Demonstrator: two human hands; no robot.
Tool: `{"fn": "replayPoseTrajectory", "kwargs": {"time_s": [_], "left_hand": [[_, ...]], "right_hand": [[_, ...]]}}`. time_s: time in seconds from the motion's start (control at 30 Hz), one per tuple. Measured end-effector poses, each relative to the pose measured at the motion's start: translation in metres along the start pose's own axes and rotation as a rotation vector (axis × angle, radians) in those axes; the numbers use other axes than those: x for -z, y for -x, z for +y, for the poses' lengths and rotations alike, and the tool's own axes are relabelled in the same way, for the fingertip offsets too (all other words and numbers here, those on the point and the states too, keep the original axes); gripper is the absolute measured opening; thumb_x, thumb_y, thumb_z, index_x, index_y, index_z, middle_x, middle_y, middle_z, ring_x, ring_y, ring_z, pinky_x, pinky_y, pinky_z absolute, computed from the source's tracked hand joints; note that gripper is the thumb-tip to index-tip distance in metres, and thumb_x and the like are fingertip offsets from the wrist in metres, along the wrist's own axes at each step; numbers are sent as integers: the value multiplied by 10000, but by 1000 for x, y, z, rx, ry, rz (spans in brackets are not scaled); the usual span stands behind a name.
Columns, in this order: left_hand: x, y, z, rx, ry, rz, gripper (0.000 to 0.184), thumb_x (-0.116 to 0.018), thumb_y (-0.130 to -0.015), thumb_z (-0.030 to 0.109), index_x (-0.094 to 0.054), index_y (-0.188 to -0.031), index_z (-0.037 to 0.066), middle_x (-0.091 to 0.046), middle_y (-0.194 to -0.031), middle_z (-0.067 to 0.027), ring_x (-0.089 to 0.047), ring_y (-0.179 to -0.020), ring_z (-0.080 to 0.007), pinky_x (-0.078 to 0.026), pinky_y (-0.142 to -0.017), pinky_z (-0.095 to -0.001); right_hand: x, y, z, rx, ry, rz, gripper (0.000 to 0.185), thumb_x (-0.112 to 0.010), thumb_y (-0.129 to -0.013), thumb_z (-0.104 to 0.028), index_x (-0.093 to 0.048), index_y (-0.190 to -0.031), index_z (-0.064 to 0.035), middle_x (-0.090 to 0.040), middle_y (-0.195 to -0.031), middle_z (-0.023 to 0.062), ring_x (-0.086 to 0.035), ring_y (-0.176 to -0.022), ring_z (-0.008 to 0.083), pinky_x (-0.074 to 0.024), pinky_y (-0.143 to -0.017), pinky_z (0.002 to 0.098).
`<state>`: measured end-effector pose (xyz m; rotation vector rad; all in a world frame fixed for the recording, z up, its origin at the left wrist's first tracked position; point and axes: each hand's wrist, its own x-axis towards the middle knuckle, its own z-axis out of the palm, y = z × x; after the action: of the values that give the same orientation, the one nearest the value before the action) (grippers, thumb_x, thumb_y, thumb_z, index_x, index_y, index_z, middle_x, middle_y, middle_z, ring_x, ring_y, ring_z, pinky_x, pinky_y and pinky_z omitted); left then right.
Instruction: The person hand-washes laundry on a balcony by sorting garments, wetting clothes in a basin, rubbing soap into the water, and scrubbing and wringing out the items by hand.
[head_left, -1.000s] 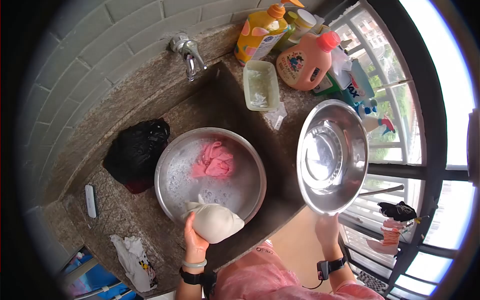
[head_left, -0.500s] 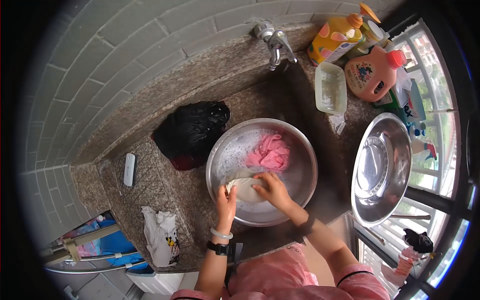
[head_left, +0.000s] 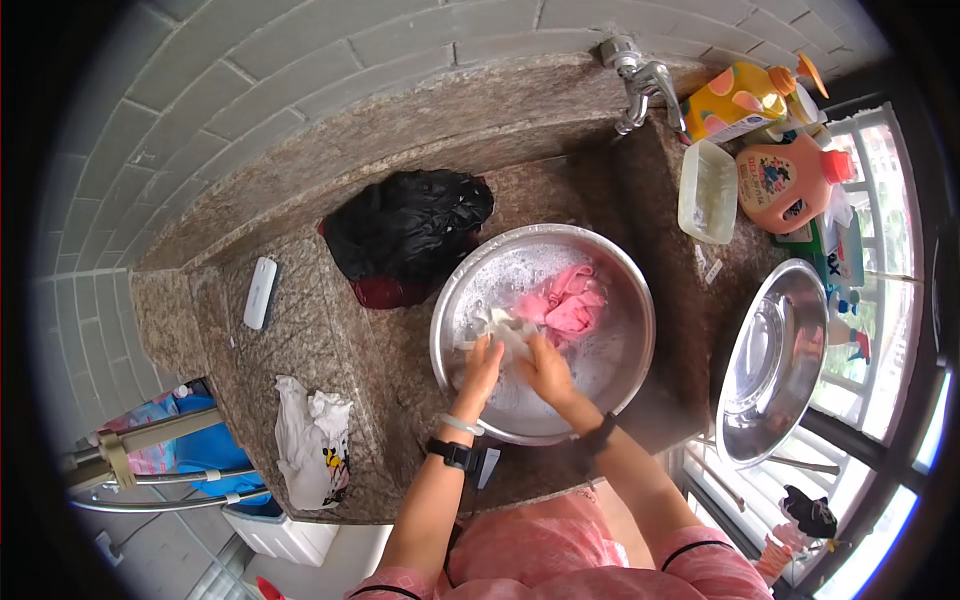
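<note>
A metal basin (head_left: pixel 648 325) of sudsy water stands in the stone sink. Over it, my left hand (head_left: pixel 479 377) and my right hand (head_left: pixel 546 372) come close together, both closed around a wet off-white cloth (head_left: pixel 508 326). Its lower part is hidden by my hands, and the fingers are partly blurred. Just beyond the cloth, a crumpled pink cloth (head_left: pixel 570 302) lies in the foam, touching or nearly touching it.
Dark clothing (head_left: pixel 405 225) is heaped left of the basin. A white garment (head_left: pixel 308 440) and a white brush-like object (head_left: pixel 260 293) lie further left. The tap (head_left: pixel 640 85) is behind; a second metal basin (head_left: pixel 770 365), a plastic tub (head_left: pixel 707 190) and a detergent jug (head_left: pixel 785 185) are at right.
The off-white cloth has gone from a rounded bundle to a looser, stretched shape nearer the pink cloth. My hands have drawn closer together. The whole view has shifted and turned slightly.
</note>
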<state>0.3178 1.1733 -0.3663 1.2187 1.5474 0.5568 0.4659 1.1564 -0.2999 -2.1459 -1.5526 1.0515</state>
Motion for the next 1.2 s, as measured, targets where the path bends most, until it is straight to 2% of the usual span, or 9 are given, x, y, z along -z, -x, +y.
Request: {"fn": "replayPoseTrajectory", "kwargs": {"time_s": [0.13,0.17,0.23,0.4,0.53,0.77,0.93,1.07,1.2], "left_hand": [[40,29,71,772,1063,-326,535,-528,-860,456,-458,-1280,133,-463,-1243,-38,-502,-1023,-172,-442,-819,-296],[41,35,82,538,1153,-363,453,-480,-905,382,-456,-1274,121,-494,-1193,-44,-507,-1005,-159,-414,-864,-271],[52,54,88,-256,375,-220,359,-424,-940,301,-495,-1207,71,-529,-1106,-40,-517,-948,-158,-436,-824,-283],[19,67,41,150,1221,-239,335,-402,-943,296,-524,-1131,48,-542,-1055,-41,-518,-959,-164,-437,-833,-298],[30,61,103,587,1284,-156,377,-386,-941,356,-487,-1163,68,-532,-1076,-47,-523,-972,-151,-441,-842,-319],[37,83,105,599,1167,-78,411,-428,-933,362,-424,-1247,96,-487,-1217,-59,-455,-1138,-190,-359,-954,-429],[53,90,105,651,1058,-71,693,-530,-876,399,-122,-1398,194,-67,-1461,-84,-83,-1337,-331,-173,-980,-623],[44,78,109,731,1068,-89,729,-542,-863,414,-108,-1410,206,-74,-1453,-82,-99,-1331,-349,-168,-936,-689],[39,56,81,774,1172,-62,515,-568,-852,385,-391,-1266,135,-426,-1215,-70,-425,-1104,-234,-380,-874,-477]], "right_hand": [[48,54,-86,294,-19,-66,296,-641,-776,-207,-506,-1004,-74,-551,-815,125,-587,-658,331,-475,-547,397],[53,62,-103,369,-3,-25,232,-649,-773,-245,-533,-888,-80,-530,-750,102,-579,-610,293,-469,-517,372],[55,69,-118,487,-28,12,233,-655,-769,-281,-532,-740,-85,-517,-706,83,-563,-575,262,-453,-493,361],[59,45,-125,592,-110,247,224,-655,-705,-183,-512,-562,-87,-501,-559,61,-526,-504,246,-439,-496,351],[41,19,-94,448,-131,314,188,-627,-725,-190,-544,-583,-97,-541,-558,85,-558,-516,266,-448,-499,369],[2,-7,-28,26,-84,168,292,-573,-828,-364,-595,-734,-89,-603,-684,113,-597,-626,298,-461,-598,402],[2,4,-17,-65,124,304,483,-620,-798,-404,-470,-1116,-74,-556,-864,127,-569,-848,291,-445,-719,400],[-16,14,-17,-98,109,175,514,-669,-741,-344,-476,-1143,-89,-551,-981,168,-557,-915,349,-450,-791,427],[6,31,-67,246,-79,-36,332,-642,-744,-201,-530,-1039,-101,-557,-917,130,-587,-787,345,-486,-645,403]]}}
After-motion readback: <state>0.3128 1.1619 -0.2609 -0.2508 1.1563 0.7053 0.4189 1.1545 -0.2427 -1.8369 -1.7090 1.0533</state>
